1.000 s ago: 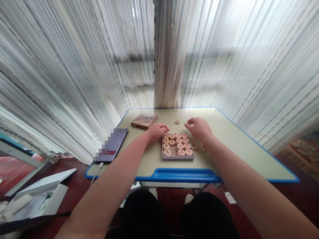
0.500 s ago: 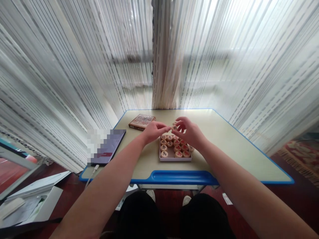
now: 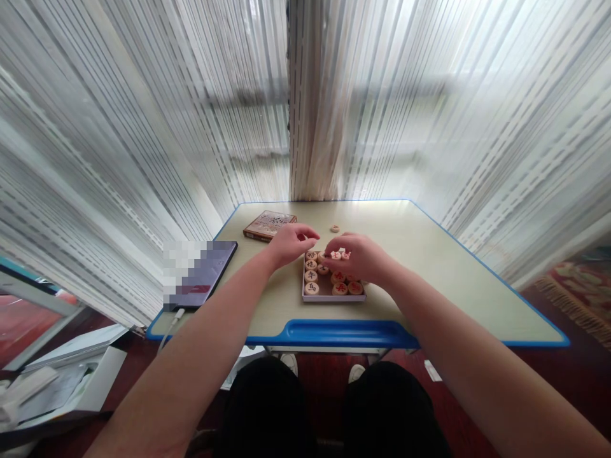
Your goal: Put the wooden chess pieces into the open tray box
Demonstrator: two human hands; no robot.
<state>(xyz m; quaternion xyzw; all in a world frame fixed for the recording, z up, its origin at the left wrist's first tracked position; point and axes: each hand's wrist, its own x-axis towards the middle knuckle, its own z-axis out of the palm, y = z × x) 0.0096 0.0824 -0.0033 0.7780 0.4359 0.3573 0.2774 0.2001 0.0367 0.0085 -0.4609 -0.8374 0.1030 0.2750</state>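
Note:
A shallow white-edged box (image 3: 334, 298) holds several round wooden Chinese chess pieces, with black characters on the left and red ones on the right. Over its far part, my right hand (image 3: 366, 257) is bent with thumb and fingers pinched around a Chinese chess piece, mostly hidden by the fingers. My left hand (image 3: 291, 244) hovers by the box's far left corner, holding nothing, thumb and fingers apart. Near its lower fingers, a black-lettered chess piece (image 3: 312, 289) sits in the near left corner. One loose chess piece (image 3: 335, 228) lies on the table beyond the right hand.
A brown patterned flat box (image 3: 268, 225) lies at the table's far left. A dark tablet (image 3: 217, 270) with a white cable (image 3: 177, 316) is at the left edge. A blue tray groove (image 3: 351, 331) runs along the front. Curtains (image 3: 315, 127) hang behind the table.
My right hand has moved down and slightly left over the box with the chess piece. My left hand has drawn away from that piece, its fingers now apart. The view has shifted slightly.

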